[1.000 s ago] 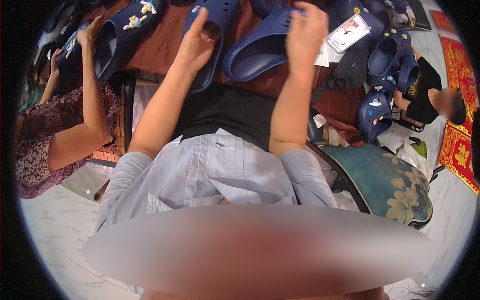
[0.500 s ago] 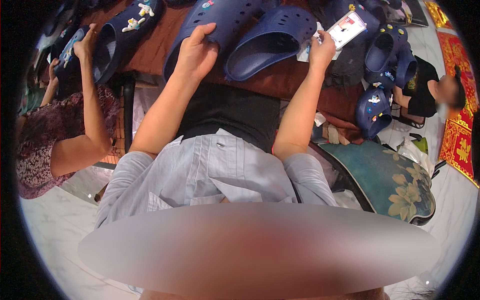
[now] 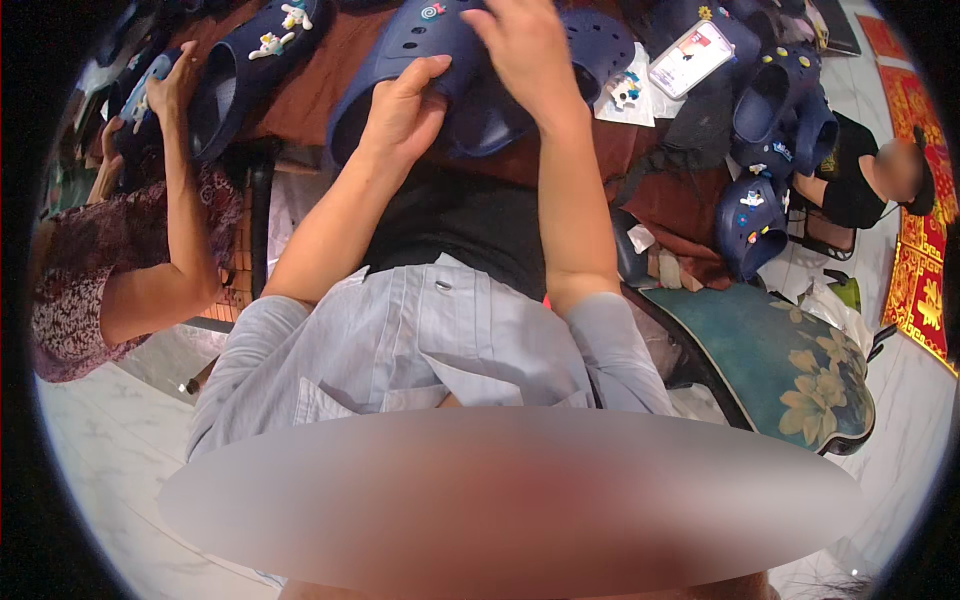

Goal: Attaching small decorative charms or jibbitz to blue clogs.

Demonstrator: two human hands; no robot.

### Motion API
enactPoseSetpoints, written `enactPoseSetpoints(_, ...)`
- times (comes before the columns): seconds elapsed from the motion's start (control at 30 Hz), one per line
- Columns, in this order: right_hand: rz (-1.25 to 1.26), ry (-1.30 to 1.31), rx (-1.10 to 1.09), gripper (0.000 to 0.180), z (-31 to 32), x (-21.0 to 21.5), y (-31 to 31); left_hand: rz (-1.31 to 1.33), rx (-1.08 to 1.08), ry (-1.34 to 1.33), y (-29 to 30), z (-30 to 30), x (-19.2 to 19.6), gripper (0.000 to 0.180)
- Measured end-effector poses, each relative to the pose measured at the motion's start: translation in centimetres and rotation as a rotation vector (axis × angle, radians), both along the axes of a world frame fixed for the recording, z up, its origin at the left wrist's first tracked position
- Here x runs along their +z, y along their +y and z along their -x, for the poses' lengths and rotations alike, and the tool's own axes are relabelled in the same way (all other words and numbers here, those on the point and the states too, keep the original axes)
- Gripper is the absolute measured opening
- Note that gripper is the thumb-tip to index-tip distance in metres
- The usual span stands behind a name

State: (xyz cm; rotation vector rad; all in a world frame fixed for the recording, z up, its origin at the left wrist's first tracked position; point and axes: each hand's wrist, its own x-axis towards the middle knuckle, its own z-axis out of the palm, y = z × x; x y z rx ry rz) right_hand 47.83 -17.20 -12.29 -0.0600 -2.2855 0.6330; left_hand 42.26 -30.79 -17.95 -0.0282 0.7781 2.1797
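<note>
Head view: one navy-blue foam clog (image 3: 420, 70), perforated upper, a small round charm near its toe, lay on the reddish-brown tabletop (image 3: 320, 90) directly ahead of the person. Its long axis ran from lower left to upper right. The left hand (image 3: 405, 110) was closed on the clog's near rim, thumb over the edge. The right hand (image 3: 525, 50) curled down on the shoe's right part, touching it; its fingertips were hidden, so the firmness of that grip could not be told. Both hands sat on the shoe, the left nearer the heel end. A second clog (image 3: 600, 45) lay just beside, right; a phone (image 3: 690, 58) farther right.
</note>
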Motion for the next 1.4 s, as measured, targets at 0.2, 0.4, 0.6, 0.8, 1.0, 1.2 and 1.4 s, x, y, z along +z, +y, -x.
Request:
enactPoseSetpoints(0.2, -0.286, -0.099, -0.011, 0.036, 3.2, -3.3, -1.3, -0.040, -0.010, -0.073, -0.7, 2.0, -2.6, 0.019)
enactPoseSetpoints(0.4, -0.224, -0.025, -0.005, 0.031, 3.3, -4.1, -2.3, -0.014, -0.066, -0.197, -0.7, 2.2, -2.9, 0.018)
enactPoseSetpoints(0.6, -0.137, -0.028, -0.067, 0.014, 2.7, -3.2, -2.9, -0.077, -0.112, -0.184, -0.7, 2.9, -3.5, 0.019)
enactPoseSetpoints(0.8, -0.130, 0.132, -0.233, 0.025, -1.1, -1.0, -1.3, -0.047, -0.053, -0.197, 0.2, 2.6, -0.5, 0.027)
enactPoseSetpoints(1.0, 0.094, 0.187, -0.790, 0.012, -9.7, -3.6, 6.3, -0.159, 0.028, -0.248, 0.7, 5.1, -1.7, 0.028)
enactPoseSetpoints(1.2, 0.169, -0.120, -0.907, 0.014, -14.7, -10.6, 11.9, -0.399, -0.046, -0.322, 2.4, 8.8, -4.5, 0.025)
enactPoseSetpoints(1.4, -0.078, -0.173, -0.968, 0.011, -14.9, -12.6, 14.1, -0.427, -0.062, -0.270, 4.5, 9.1, -0.8, 0.037)
